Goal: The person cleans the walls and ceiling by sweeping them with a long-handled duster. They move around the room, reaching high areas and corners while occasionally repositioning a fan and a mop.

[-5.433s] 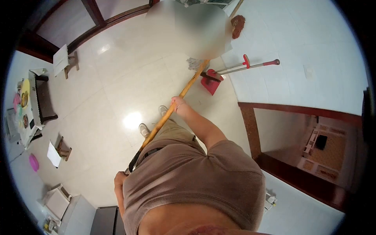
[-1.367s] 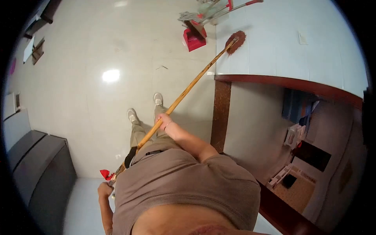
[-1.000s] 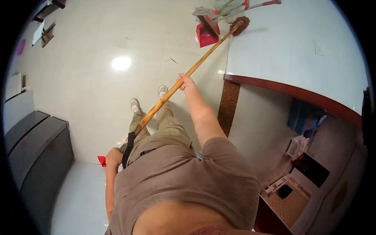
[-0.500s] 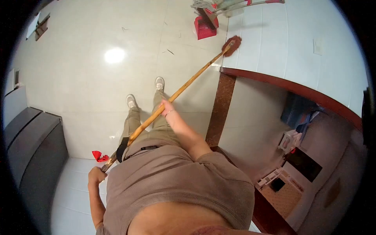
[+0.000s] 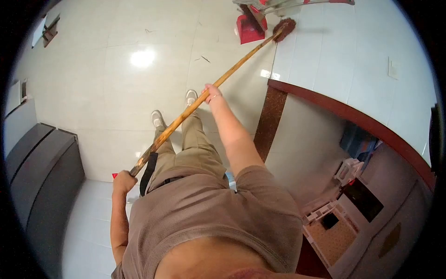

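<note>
My right hand (image 5: 212, 93) is wrapped round the middle of a long-handled duster (image 5: 188, 111), with a bracelet at the wrist. My left hand (image 5: 122, 181) grips the dark lower end of the same wooden pole, out beside my hip. The pole runs diagonally away from me. Its fuzzy reddish-brown head (image 5: 284, 30) is at the white wall (image 5: 325, 37), just right of a red dustpan (image 5: 251, 32).
A broom and a mop with long handles lean by the dustpan. Thin scraps (image 5: 206, 59) lie on the tiled floor (image 5: 116, 97). A dark red door frame (image 5: 344, 107) opens on my right. Grey furniture (image 5: 51, 162) stands at left.
Both hands have moved up and forward with the duster. Its fuzzy head has shifted farther away along the wall edge, and my right arm is stretched out more.
</note>
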`<action>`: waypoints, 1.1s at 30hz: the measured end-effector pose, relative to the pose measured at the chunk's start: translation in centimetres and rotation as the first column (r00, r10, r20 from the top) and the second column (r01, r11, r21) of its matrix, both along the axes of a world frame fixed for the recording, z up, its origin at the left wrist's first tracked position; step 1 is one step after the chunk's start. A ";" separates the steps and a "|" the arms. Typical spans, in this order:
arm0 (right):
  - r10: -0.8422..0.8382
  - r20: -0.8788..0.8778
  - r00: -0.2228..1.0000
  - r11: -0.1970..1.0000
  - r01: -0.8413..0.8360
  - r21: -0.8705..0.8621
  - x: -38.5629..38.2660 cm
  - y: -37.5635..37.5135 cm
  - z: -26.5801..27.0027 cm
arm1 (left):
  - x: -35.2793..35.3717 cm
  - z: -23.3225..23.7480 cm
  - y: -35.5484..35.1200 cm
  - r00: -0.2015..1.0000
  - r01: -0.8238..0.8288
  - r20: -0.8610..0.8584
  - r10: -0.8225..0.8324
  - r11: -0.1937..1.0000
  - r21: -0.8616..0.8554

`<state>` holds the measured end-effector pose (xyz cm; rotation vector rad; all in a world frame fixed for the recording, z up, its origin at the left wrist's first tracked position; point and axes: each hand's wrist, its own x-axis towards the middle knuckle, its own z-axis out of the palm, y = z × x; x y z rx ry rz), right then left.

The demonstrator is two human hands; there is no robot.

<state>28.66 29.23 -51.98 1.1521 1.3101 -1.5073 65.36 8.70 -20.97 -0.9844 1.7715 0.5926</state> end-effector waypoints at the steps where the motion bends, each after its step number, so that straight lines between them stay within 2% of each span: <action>1: -0.006 0.004 1.000 1.000 0.006 -0.003 -1.5 -0.5 1.1 | -1.4 0.1 0.0 1.000 -0.029 0.006 0.029 1.000 0.004; 6: -0.082 0.059 0.995 0.981 0.091 -0.169 -3.2 -0.2 1.9 | -3.0 1.0 -0.2 1.000 -0.019 0.009 0.018 0.999 0.027; 9: -0.130 0.002 0.992 0.990 0.130 -0.060 1.2 -0.9 4.0 | 0.4 1.8 -1.1 1.000 -0.006 0.027 0.005 1.000 0.018; 10: -0.114 -0.004 0.994 0.989 0.113 -0.100 3.4 -0.9 4.8 | 1.7 2.8 -1.9 1.000 -0.014 0.011 0.014 1.000 0.015; 12: -0.136 0.030 0.990 0.979 0.138 -0.150 8.2 -1.2 5.6 | 6.0 3.3 -3.5 1.000 -0.018 -0.011 0.018 1.000 0.013; 15: -0.174 0.049 0.984 0.972 0.179 -0.153 16.6 -1.6 6.1 | 15.4 2.7 -7.9 0.994 0.055 0.094 -0.061 0.997 0.061; 18: -0.258 0.246 0.934 0.938 0.304 -0.169 23.6 -2.8 9.8 | 23.8 2.8 -12.5 0.992 0.123 0.033 -0.124 0.992 0.032; 19: -0.263 0.320 0.910 0.933 0.325 -0.158 24.6 -3.7 11.7 | 22.5 4.8 -13.5 0.988 0.119 0.096 -0.119 0.993 0.013; 21: -0.263 0.354 0.897 0.919 0.345 -0.192 27.1 -4.9 14.2 | 24.8 5.9 -16.0 0.981 0.191 0.029 -0.190 0.980 -0.063; 24: -0.233 0.406 0.884 0.896 0.357 -0.263 27.7 -6.4 18.1 | 26.3 6.3 -19.5 0.974 0.226 0.001 -0.227 0.969 -0.096; 25: -0.197 0.423 0.885 0.889 0.342 -0.303 27.5 -7.2 19.4 | 26.3 6.6 -20.4 0.970 0.227 -0.066 -0.235 0.968 -0.109; 26: -0.215 0.404 0.889 0.913 0.330 -0.240 27.7 -8.6 20.2 | 26.7 6.5 -21.5 0.968 0.227 -0.081 -0.238 0.965 -0.128; 31: -0.246 0.337 0.909 0.882 0.354 -0.310 28.5 -9.1 19.8 | 27.5 5.4 -22.5 0.957 0.259 -0.084 -0.276 0.950 -0.175; 33: -0.227 0.303 0.926 0.880 0.328 -0.343 28.3 -9.5 20.2 | 28.9 4.4 -22.4 0.949 0.214 -0.198 -0.247 0.961 -0.173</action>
